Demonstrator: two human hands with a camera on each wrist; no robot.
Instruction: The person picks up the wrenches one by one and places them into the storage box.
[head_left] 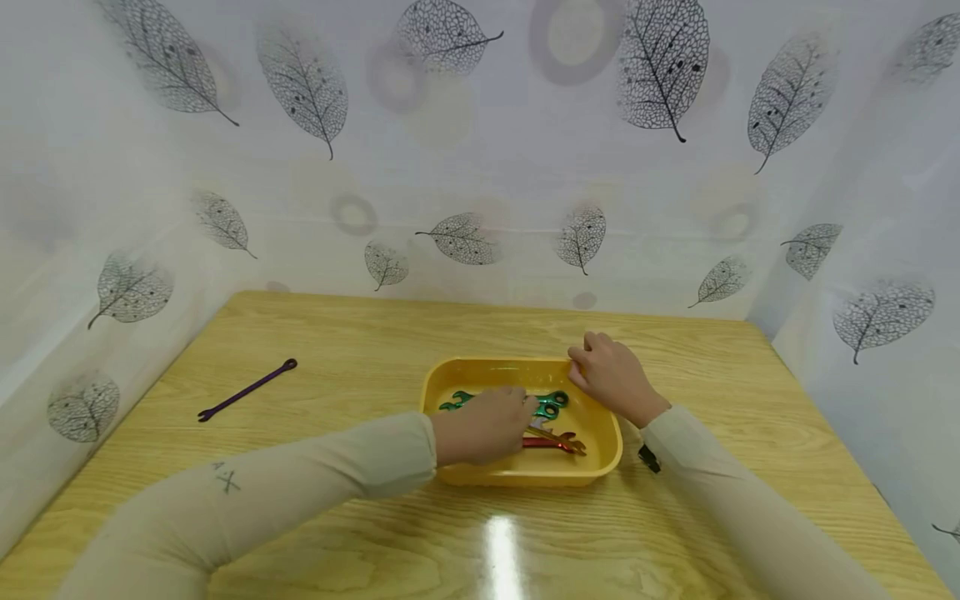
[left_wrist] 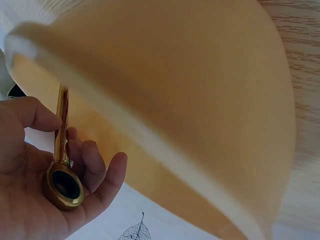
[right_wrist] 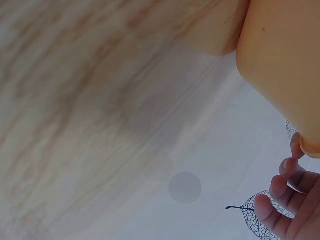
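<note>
A yellow plastic bin (head_left: 517, 479) stands on the table with several combination wrenches in it. My left hand (head_left: 483, 425) is over the bin and holds a gold ratchet wrench (left_wrist: 61, 135) between thumb and fingers; its ring end lies by the palm. The far end of that gold wrench (head_left: 562, 437) shows past my fingers in the head view. Green wrenches (head_left: 551, 410) and a red wrench (head_left: 542, 443) lie beneath or beside the hand, partly hidden. At the far right corner, my right hand (head_left: 615, 375) grips the bin's rim (right_wrist: 311, 150).
A purple wrench (head_left: 247, 390) lies apart on the left of the wooden table (head_left: 360, 533). Something small and black (head_left: 649, 458) is by the right cuff. White leaf-patterned cloth (head_left: 487, 183) surrounds the table's back and sides.
</note>
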